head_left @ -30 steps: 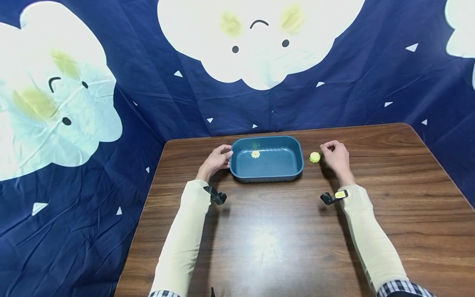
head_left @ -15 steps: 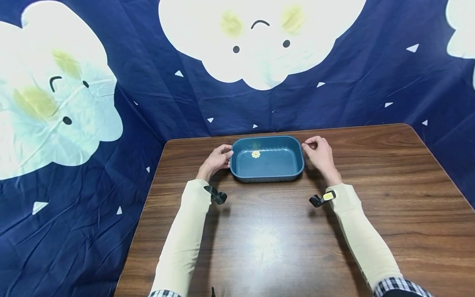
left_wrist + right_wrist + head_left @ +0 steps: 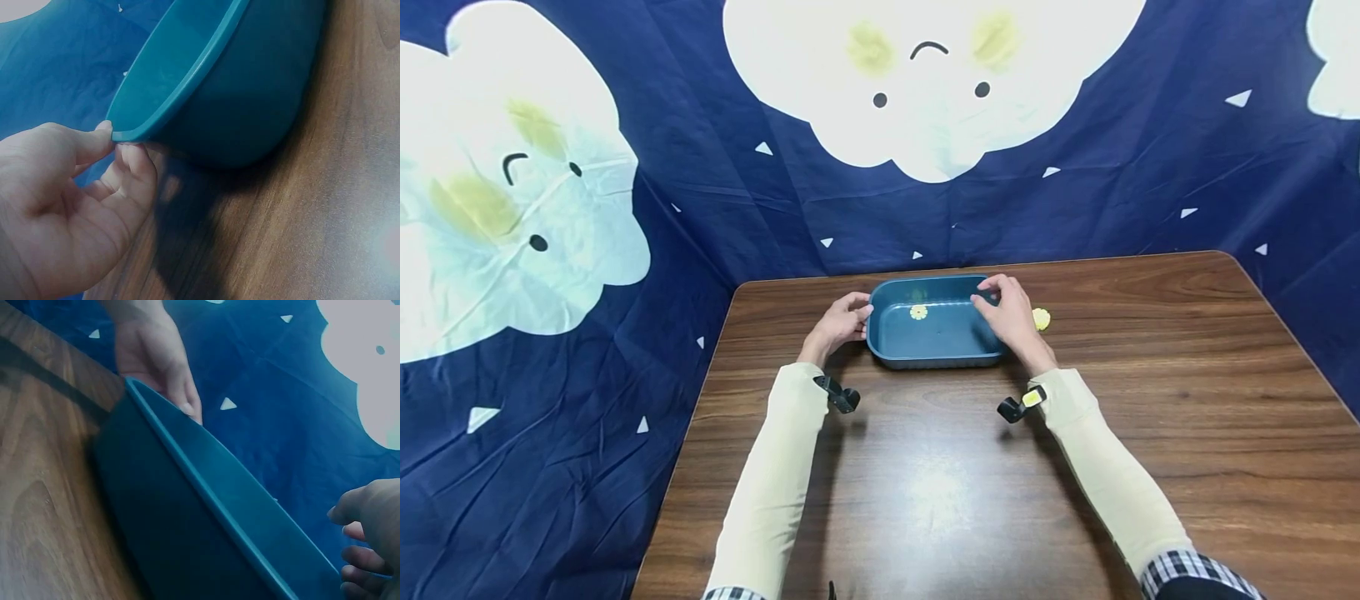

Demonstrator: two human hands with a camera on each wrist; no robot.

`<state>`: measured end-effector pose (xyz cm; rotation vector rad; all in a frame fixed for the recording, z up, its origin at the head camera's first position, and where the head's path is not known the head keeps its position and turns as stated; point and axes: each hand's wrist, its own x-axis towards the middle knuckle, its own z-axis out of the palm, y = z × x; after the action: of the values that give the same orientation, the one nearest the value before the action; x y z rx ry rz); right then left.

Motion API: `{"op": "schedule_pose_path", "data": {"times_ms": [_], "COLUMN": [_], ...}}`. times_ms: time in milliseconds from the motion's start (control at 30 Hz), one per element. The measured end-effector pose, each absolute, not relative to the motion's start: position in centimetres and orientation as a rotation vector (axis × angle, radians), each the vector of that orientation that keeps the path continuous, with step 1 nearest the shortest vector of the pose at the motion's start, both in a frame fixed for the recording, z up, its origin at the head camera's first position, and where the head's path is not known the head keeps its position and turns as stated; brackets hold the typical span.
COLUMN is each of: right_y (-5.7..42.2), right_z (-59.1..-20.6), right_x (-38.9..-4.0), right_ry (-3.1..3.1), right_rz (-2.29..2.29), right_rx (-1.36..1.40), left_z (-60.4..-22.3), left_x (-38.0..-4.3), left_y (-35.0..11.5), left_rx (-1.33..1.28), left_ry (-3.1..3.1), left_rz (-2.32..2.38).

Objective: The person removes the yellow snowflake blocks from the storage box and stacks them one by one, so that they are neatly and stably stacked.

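A dark teal rectangular tub stands near the back edge of the table. My left hand pinches its left rim between thumb and fingers, as the left wrist view shows up close. Over the tub's right end hovers my right hand, thumb and fingers parted with nothing between them. A small pale yellow flower-shaped piece lies on the tub floor, left of centre. Just outside the tub on the right is a yellow-green flower-like piece, partly covered by my right hand.
The brown wood-grain table reaches up to a dark blue cloth printed with white clouds, which hangs behind it and at both sides. A black camera sits on the right wrist, another camera on the left.
My right hand has moved left from beside the yellow-green piece, past the tub's right rim, to above the tub's right end, its fingers spreading. The left hand stays on the rim.
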<state>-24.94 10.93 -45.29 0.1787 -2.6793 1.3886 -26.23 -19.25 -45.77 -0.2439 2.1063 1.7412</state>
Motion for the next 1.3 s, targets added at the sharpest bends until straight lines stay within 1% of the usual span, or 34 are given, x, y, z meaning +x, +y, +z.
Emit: {"op": "schedule_pose_path", "data": {"times_ms": [567, 767, 1000, 1300], "right_y": [6.2, 4.7, 3.8, 3.2], "right_z": [-46.5, -47.1, -47.7, -47.9], "right_x": [-26.1, -26.7, -27.0, -27.5], "right_ry": [-2.86, -2.966, -3.102, -3.212], "right_rz": [1.334, 1.25, 1.117, 0.914], "right_rx": [0.231, 0.245, 0.284, 0.407], "left_z": [-45.7, -45.6, -45.5, -45.5], "left_x": [-26.4, -26.2, -26.1, -26.2], "left_y": [-19.2, -19.2, -19.1, -19.2], "left_rx": [-0.281, -0.274, -0.273, -0.265], "left_ry": [2.122, 2.107, 2.116, 2.114], "left_rz": [1.704, 1.726, 1.718, 1.711]}}
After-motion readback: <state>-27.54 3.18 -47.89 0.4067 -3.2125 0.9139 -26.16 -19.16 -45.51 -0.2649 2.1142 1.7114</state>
